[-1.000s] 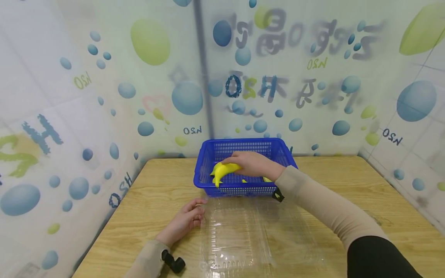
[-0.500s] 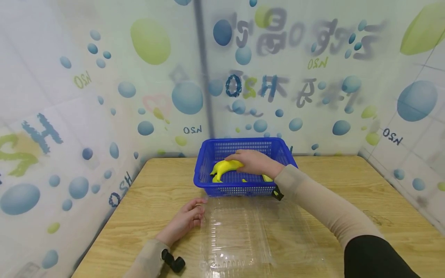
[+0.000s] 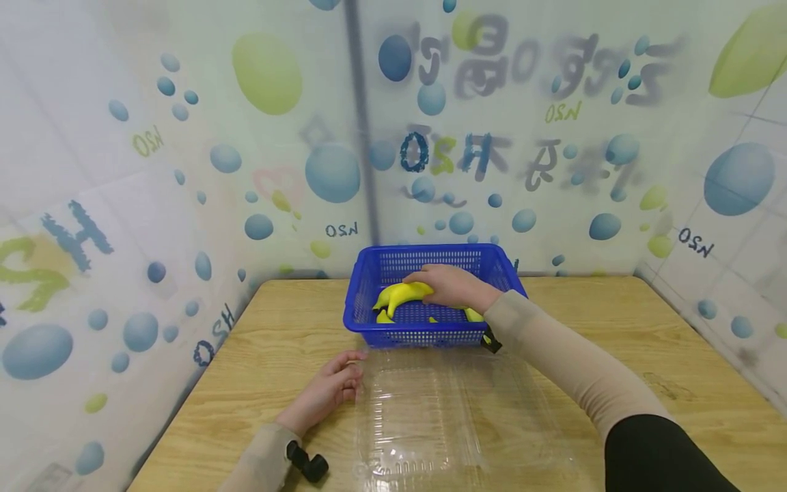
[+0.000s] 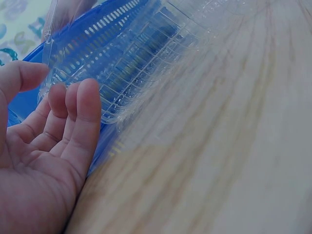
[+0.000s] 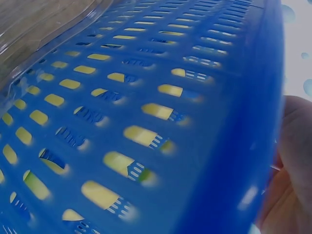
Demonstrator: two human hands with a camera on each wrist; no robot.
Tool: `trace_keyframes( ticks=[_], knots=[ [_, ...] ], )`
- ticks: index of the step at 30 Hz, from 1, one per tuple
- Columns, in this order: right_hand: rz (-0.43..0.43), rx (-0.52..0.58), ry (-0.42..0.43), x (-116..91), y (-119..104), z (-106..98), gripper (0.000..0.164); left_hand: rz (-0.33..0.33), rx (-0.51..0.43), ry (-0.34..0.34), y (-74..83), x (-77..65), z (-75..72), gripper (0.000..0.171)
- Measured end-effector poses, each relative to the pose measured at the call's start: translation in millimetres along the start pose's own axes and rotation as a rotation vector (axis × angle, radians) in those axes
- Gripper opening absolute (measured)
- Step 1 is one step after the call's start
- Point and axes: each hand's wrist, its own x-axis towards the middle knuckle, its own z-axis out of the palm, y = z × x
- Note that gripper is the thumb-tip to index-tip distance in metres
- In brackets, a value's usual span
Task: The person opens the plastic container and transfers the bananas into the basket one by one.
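My right hand point(image 3: 453, 285) reaches into the blue basket point(image 3: 430, 337) and grips a yellow banana point(image 3: 407, 294), its fingers over the top. More yellow fruit point(image 3: 473, 315) shows low in the basket, partly hidden by the front wall. In the right wrist view, my right hand point(image 5: 290, 170) is mostly behind the basket's rim point(image 5: 229, 161). My left hand point(image 3: 328, 391) lies at the left edge of a clear plastic clamshell box point(image 3: 408, 424), which lies open. In the left wrist view, the fingers point(image 4: 87, 105) are loosely curled, against or very near the box's corner point(image 4: 109, 114).
The basket stands at the back of a wooden table point(image 3: 295, 321), close to a printed curtain point(image 3: 277, 171). The box lies in front of it. A black wrist mount point(image 3: 307, 466) is on the left sleeve.
My right hand has shifted slightly right and back with the banana, whose stem has left the basket's front rim. The left hand and the plastic box have stayed put.
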Motion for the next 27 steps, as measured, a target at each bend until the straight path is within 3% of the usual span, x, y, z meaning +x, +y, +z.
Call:
trace_keyframes(
  ticks=[21,27],
  knots=[
    [-0.014,-0.013,-0.01,4.1,1.7,4.7,0.046,-0.007,-0.006,0.01,-0.1,0.2,1.3,0.042],
    [-0.023,-0.032,-0.019,6.8,2.9,3.8,0.046,0.01,-0.006,-0.003,-0.8,0.5,1.3,0.035]
  ],
)
